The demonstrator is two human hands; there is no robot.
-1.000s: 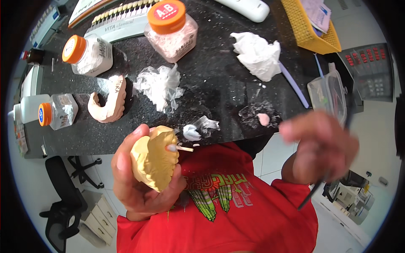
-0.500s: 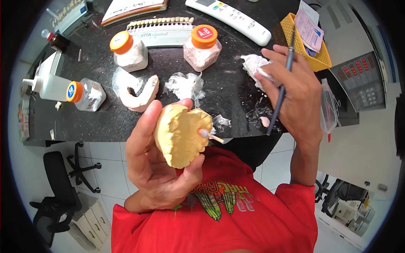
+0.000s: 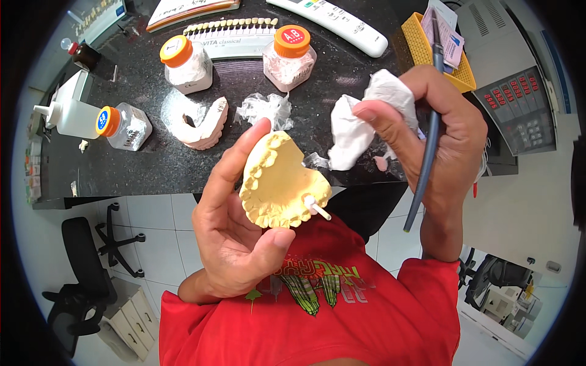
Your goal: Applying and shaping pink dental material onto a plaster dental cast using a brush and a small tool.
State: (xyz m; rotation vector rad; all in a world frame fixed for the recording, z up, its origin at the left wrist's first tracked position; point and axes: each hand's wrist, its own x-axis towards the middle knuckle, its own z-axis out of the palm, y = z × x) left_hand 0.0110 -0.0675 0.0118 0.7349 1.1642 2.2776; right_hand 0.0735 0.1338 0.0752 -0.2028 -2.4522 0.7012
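Observation:
My left hand (image 3: 226,244) grips a yellow plaster dental model (image 3: 268,189) by its edges, fingers behind and thumb at the front, tooth side up. A small whitish piece (image 3: 309,201) sits in the model's right row of teeth, and a short pale rod (image 3: 321,212) sticks out from it. My right hand (image 3: 455,131) is closed, pinching a crumpled white tissue (image 3: 351,137) between thumb and forefinger above the table's front edge. The same hand keeps a slim dark-handled tool (image 3: 427,161) tucked between its fingers, slanting down toward me.
On the black table (image 3: 244,79) stand powder jars with orange lids (image 3: 288,64), a pink-white horseshoe-shaped cast (image 3: 204,128) and clear crumpled film (image 3: 267,111). Behind are a tooth shade guide (image 3: 235,46) and a white remote control (image 3: 336,24). A yellow basket (image 3: 418,43) and a machine with a red display (image 3: 513,100) stand right.
My right hand has lifted and spread the tissue off the table, still keeping the dark tool. My left hand has turned the model slightly and moved it a little right.

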